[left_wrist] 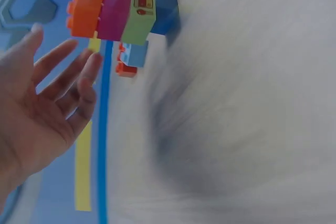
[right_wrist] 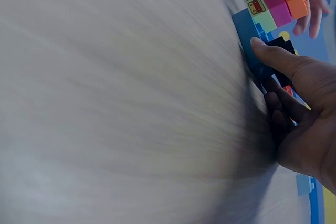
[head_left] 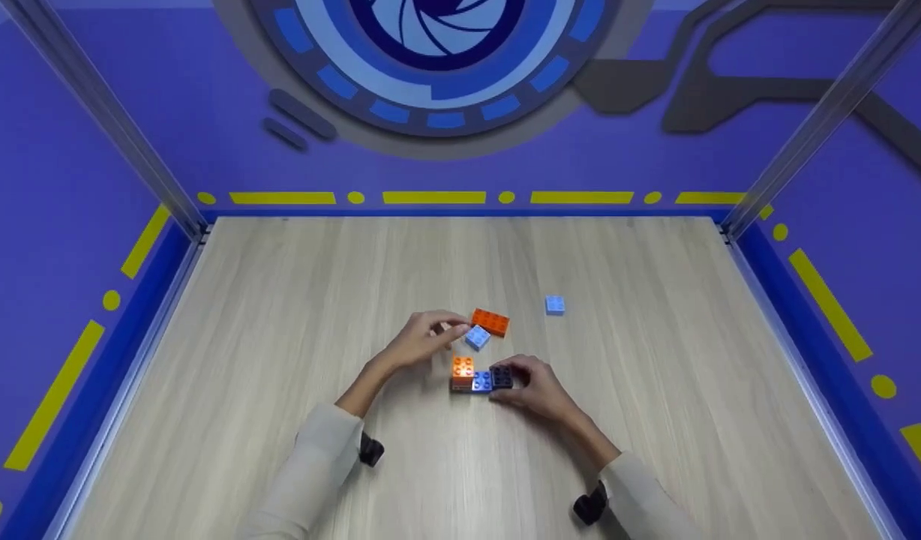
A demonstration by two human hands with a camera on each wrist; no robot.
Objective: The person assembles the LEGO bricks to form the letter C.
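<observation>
A blue base brick (head_left: 481, 382) carries a stack at its left end: light green (left_wrist: 139, 18), magenta (left_wrist: 114, 14), and orange (head_left: 463, 367) on top. A black brick (head_left: 502, 376) sits at its right end. The right hand (head_left: 535, 388) grips that end between thumb and fingers. Behind the stack, a light blue brick (head_left: 477, 337) lies against or on a red-orange brick (head_left: 490, 322); which one, I cannot tell. Beside the light blue brick is the left hand (head_left: 423, 339), its fingers relaxed and spread around nothing in the left wrist view.
Another light blue brick (head_left: 554, 305) lies farther back to the right on the wooden table (head_left: 318, 285). Blue-purple panels (head_left: 460, 172) with yellow marks stand behind and at both sides, with metal posts at the back corners.
</observation>
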